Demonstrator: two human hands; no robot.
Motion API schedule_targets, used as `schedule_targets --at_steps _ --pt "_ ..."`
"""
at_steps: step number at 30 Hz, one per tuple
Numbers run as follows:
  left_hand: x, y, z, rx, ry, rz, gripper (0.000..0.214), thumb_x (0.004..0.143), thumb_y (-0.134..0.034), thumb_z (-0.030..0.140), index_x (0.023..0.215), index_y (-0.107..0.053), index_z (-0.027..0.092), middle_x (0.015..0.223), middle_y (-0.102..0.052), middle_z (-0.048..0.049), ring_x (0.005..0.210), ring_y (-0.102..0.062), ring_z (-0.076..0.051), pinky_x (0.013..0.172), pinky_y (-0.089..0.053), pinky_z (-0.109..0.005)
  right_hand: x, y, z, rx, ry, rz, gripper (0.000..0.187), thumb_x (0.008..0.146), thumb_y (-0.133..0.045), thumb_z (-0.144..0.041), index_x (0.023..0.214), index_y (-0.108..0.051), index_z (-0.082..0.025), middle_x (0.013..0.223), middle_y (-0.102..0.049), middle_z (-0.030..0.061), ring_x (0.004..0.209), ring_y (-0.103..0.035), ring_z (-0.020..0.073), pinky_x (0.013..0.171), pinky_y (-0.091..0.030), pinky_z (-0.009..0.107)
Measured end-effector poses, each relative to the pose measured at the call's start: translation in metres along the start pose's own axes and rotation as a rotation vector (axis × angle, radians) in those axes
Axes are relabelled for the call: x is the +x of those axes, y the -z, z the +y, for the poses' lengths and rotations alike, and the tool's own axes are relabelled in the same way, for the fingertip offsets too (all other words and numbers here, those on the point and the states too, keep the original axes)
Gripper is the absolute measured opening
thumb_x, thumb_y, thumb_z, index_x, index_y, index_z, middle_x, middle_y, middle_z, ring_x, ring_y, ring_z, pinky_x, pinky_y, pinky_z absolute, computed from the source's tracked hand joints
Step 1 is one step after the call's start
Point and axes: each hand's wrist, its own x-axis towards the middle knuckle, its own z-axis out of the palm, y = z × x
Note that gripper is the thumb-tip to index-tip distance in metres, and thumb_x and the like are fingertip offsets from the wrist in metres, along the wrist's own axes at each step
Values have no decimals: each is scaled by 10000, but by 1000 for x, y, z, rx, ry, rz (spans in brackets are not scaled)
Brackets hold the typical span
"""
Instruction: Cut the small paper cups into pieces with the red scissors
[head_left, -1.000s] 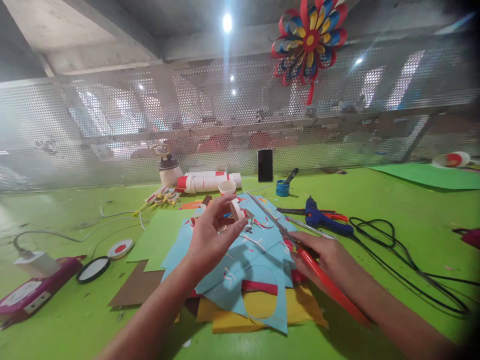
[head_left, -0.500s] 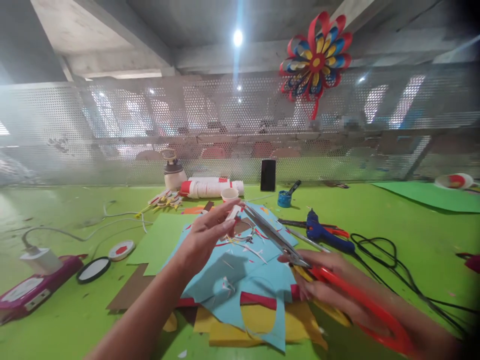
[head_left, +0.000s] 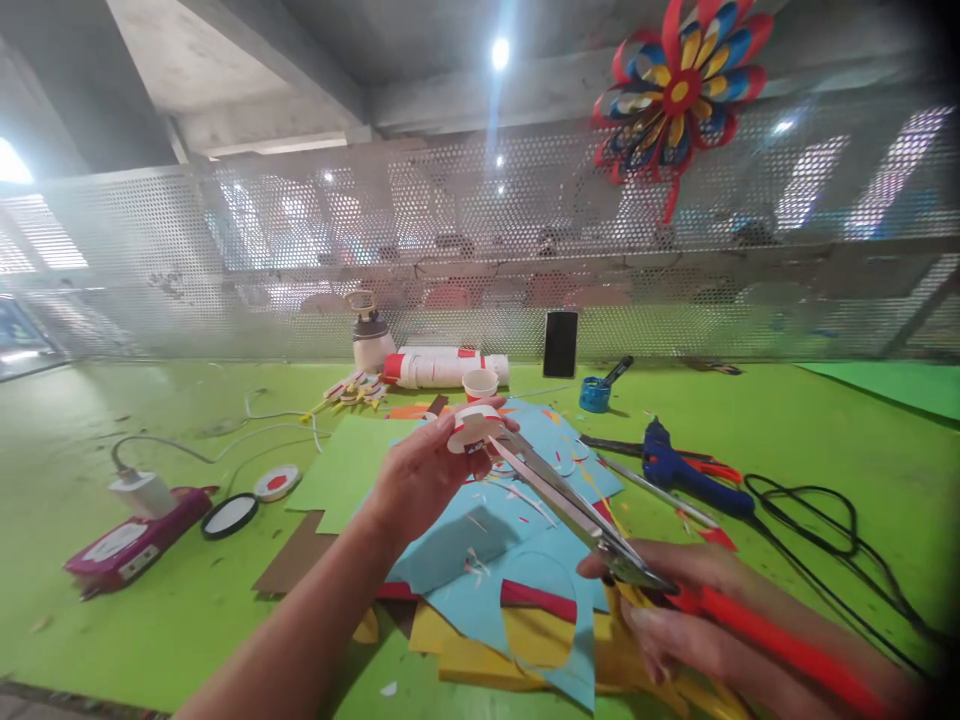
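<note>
My left hand (head_left: 420,472) pinches a small curved piece of white paper cup (head_left: 474,428) with a red edge, raised over the pile. In my right hand (head_left: 694,605) is a pair of scissors (head_left: 574,508) with long metal blades and red handles. The blades are slightly apart, and their tips reach the cup piece; whether they bite into it cannot be made out. Below both hands lie light blue paper sheets (head_left: 442,545) strewn with thin white and red offcuts. Yellow paper (head_left: 480,668) shows under the blue at the front.
A blue glue gun (head_left: 694,485) with a looped black cable lies on the right. Along the back are stacked paper cups (head_left: 446,369), a spray bottle (head_left: 371,340), a phone (head_left: 560,344) and a blue tape roll (head_left: 595,395). A purple power strip (head_left: 127,550) sits left.
The view has turned slightly left, so the table things appear farther right. My left hand has turned the white piece, showing a broader face. The scissor tips are now at that piece.
</note>
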Motion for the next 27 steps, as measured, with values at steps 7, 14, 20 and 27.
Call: schedule_targets --at_steps 7,14,20,27 --pt "1 0 -7 -32 19 6 418 948 -463 377 1190 -685 117 1034 -681 -140 826 -550 -194 670 -404 -295 -3 -17 -24 -62 78 254 372 806 -595 -541 994 -773 -274 773 -746 50 618 -674 217 553 -563 275" --pt "2 -2 -11 54 -12 -11 375 946 -483 363 1127 -711 128 958 -648 -97 765 -492 -157 670 -381 -275 -4 -25 -20 11 -1 268 414 834 -582 -540 1100 -745 -267 581 -677 30 524 -652 206 519 -570 274" --pt "3 -6 -13 103 -11 40 353 946 -466 342 1063 -728 136 883 -633 -79 730 -475 -151 647 -375 -275 -7 -30 -19 27 -27 278 464 832 -577 -577 1128 -726 -251 550 -650 25 512 -631 197 500 -556 274" --pt "3 -4 -14 297 -54 96 401 922 -505 409 1173 -695 159 904 -639 -71 716 -467 -151 657 -381 -286 -3 -28 -11 -68 17 217 441 862 -535 -547 1137 -709 -249 605 -646 23 501 -589 176 467 -503 255"
